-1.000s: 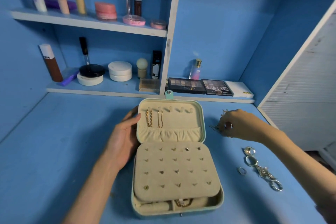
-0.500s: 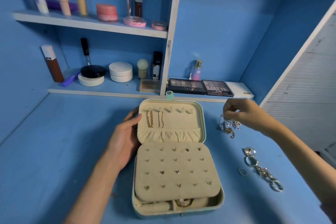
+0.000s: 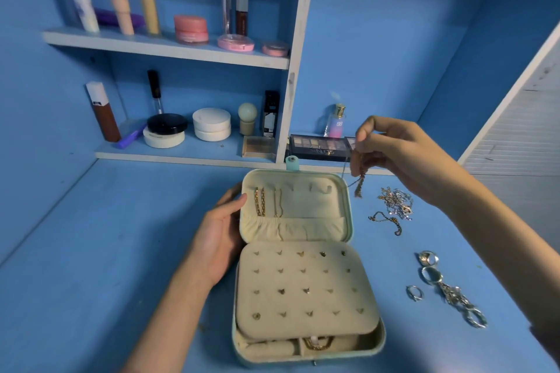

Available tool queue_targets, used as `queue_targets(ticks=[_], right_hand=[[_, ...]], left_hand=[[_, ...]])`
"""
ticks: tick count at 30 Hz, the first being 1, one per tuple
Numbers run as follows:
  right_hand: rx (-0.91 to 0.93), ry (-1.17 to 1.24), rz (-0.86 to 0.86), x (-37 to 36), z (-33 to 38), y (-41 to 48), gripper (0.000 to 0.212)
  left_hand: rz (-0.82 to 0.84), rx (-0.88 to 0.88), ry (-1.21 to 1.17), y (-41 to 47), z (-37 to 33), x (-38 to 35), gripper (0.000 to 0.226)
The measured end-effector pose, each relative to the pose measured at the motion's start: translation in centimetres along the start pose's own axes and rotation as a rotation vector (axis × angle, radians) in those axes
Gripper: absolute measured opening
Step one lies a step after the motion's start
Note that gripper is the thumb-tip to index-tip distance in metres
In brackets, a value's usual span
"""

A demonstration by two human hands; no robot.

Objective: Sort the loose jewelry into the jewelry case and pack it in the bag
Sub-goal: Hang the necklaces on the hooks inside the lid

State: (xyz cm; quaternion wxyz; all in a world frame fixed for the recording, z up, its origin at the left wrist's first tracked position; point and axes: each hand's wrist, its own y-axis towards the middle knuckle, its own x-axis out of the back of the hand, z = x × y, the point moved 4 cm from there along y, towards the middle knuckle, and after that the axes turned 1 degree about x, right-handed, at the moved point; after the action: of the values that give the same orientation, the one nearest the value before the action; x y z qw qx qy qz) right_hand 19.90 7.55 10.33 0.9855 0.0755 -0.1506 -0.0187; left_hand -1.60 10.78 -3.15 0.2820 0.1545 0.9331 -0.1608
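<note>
Where the blue bench (image 3: 121, 251) comes closest to the viewer, an open jewelry case (image 3: 380, 342) lies flat, its cream earring pad (image 3: 306, 285) dotted with small studs and a gold bracelet (image 3: 316, 344) tucked in the front compartment beneath it; to the right of the case, apart from it, a few silver rings (image 3: 428, 266) and a linked silver piece (image 3: 460, 303) lie loose on the bench. A little farther back, the left hand (image 3: 218, 233) rests against the left edge of the raised lid (image 3: 318, 206), fingers relaxed and nearly straight, holding the lid up without gripping anything. Inside the lid, two gold chains (image 3: 259, 201) hang from the leftmost hooks, and the hooks to their right are bare. Right of the lid, a tangle of silver and gold chains (image 3: 394, 206) sits on the bench. Above and behind that tangle, the right hand (image 3: 403, 154) is lifted clear of the surface, its fingers (image 3: 363, 133) pinched together on a thin necklace (image 3: 359, 182) that dangles just beside the lid's upper right corner. A second ago this hand was down among the tangle; it has since risen with one necklace separated out and moved toward the case, so the likely next step is hanging it on a free hook. Much loose jewelry is yet to be sorted, and no bag is in view. At the back, shelves hold cosmetics, including an eyeshadow palette (image 3: 319, 147) and a small perfume bottle (image 3: 337, 121)
</note>
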Motion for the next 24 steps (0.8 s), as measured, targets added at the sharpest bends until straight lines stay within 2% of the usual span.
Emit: queue_targets(ticks=[4,8,11,18,24], right_hand=[[-0.022,0.006,0.074,-2.4,0.1,0.5,0.015],[-0.055,-0.052,0.149,-4.8,-0.4,1.3,0.010],[-0.081,-0.114,0.137,-6.0,-1.1,2.2,0.010],[-0.024,-0.596,-0.004,-6.2,-2.9,3.2,0.013],[-0.065,-0.735,0.063,-6.0,-3.3,2.3,0.016]], left_hand=[[-0.006,-0.010,0.003,0.0,-0.1,0.1,0.042],[-0.015,-0.014,-0.017,0.1,0.0,0.2,0.049],[-0.010,-0.018,-0.019,0.2,0.0,0.1,0.046],[0.000,-0.012,-0.010,0.2,0.1,0.3,0.044],[0.007,-0.019,-0.006,0.3,0.1,0.2,0.050]])
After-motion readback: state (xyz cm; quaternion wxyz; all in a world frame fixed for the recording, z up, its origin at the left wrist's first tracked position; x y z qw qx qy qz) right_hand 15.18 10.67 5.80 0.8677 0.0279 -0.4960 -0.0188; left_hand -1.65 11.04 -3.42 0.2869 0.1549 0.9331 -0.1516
